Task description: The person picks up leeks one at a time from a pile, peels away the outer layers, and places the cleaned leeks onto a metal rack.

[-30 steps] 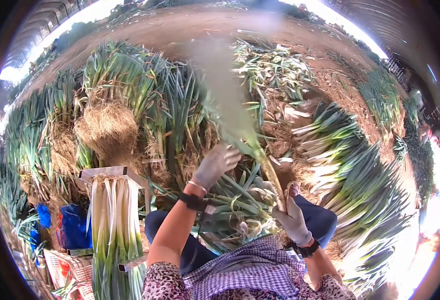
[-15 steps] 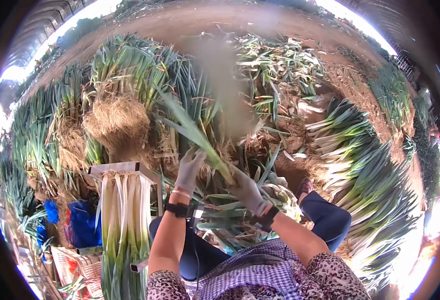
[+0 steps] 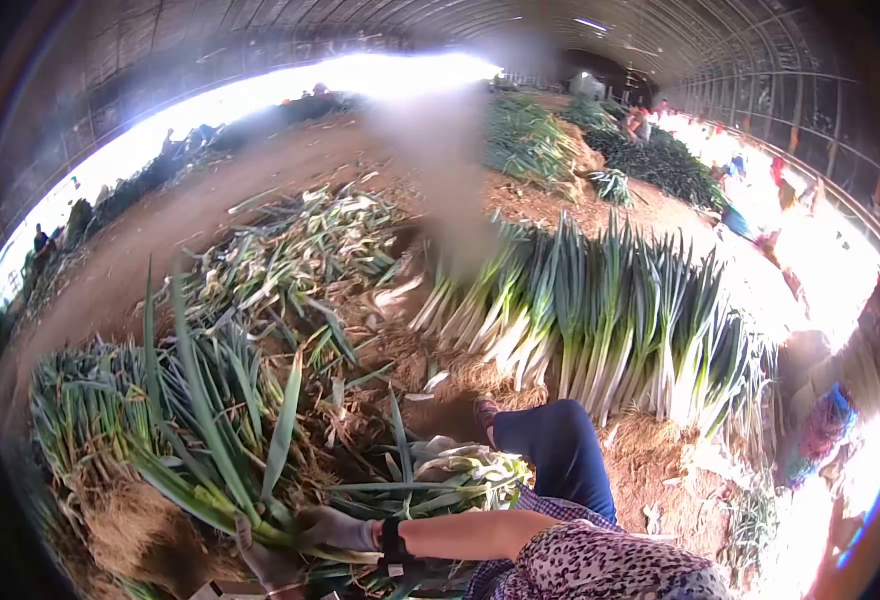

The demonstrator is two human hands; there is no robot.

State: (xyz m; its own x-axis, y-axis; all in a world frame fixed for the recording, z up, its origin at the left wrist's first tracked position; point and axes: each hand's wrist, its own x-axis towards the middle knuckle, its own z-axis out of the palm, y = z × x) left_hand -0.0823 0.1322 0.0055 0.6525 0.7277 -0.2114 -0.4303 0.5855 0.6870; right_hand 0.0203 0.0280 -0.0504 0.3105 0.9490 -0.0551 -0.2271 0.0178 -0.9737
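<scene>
At the lower left, a leek with long green leaves fans up and to the left. My left hand, in a pale glove, grips it from below, close to where the leaves spread. Against its stalk, my right hand closes from the right, also gloved and with a dark band at the wrist. The fingers of both hands are partly hidden by the leek and shadow. Beneath and beside my right hand lie loose leek leaves.
A long row of cleaned leeks stands to the right, beyond my knee. Untrimmed leeks with matted roots are stacked at left. Leaf scraps cover the ground ahead. Another leek pile lies farther back.
My view has swung right and up, so both hands now appear at the lower left. The held leek's leaves are spread apart, where before they lay together. The tray of white stalks is mostly out of view.
</scene>
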